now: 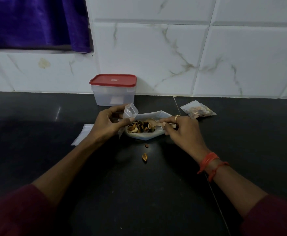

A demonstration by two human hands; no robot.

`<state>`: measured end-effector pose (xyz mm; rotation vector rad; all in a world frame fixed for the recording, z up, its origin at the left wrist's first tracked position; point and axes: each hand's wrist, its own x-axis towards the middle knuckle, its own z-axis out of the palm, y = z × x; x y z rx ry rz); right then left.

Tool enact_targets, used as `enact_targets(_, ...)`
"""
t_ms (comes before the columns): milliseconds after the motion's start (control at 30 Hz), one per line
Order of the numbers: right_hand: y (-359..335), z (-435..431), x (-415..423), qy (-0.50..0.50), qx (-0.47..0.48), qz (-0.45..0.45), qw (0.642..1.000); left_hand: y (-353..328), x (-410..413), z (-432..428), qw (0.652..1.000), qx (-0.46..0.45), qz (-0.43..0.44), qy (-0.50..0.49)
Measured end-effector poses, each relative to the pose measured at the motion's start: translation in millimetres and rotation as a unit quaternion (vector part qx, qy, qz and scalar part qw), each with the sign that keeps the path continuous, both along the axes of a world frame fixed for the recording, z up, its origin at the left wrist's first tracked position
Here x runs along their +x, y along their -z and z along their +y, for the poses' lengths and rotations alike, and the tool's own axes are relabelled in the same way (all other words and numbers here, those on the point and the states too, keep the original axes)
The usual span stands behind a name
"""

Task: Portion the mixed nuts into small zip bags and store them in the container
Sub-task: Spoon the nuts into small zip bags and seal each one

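A large open plastic bag lies on the dark counter with mixed nuts heaped inside. My left hand pinches a small clear zip bag upright just left of the nuts. My right hand grips the handle of a pale spoon whose bowl lies over the nuts. A filled small zip bag rests to the right. The clear container with a red lid stands shut at the back by the wall.
A stack of flat zip bags lies under my left wrist. Two spilled nuts sit on the counter in front of the big bag. A tiled wall rises behind, with a purple curtain at upper left.
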<state>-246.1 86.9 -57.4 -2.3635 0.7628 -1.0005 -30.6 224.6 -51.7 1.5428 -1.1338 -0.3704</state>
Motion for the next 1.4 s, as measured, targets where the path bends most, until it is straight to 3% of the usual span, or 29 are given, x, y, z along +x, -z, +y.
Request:
enact_targets(133,1,3,1,-0.010,0.119,-0.031,0.992,2,0,-1,0.999,0.000,-0.032,-0.029)
enact_targets(233,1,6,3,-0.019,0.231,-0.047,0.972,5,2,-2,0.998,0.011,-0.059,-0.036)
enact_targets(433,-1,9,6,-0.016,0.360,-0.087,0.929,4,-3,-2,0.998,0.009,-0.053,-0.037)
enact_targets(733,-5,14,11,-0.006,0.462,-0.131,0.877,2,-5,1,0.999,0.007,-0.040,-0.034)
enact_targets(1133,-12,7,5,0.015,0.457,-0.202,0.866,6,0,0,0.997,0.016,-0.066,-0.039)
enact_targets(1400,-18,22,9,-0.043,0.425,-0.224,0.876,7,0,1,0.997,0.016,-0.074,-0.025)
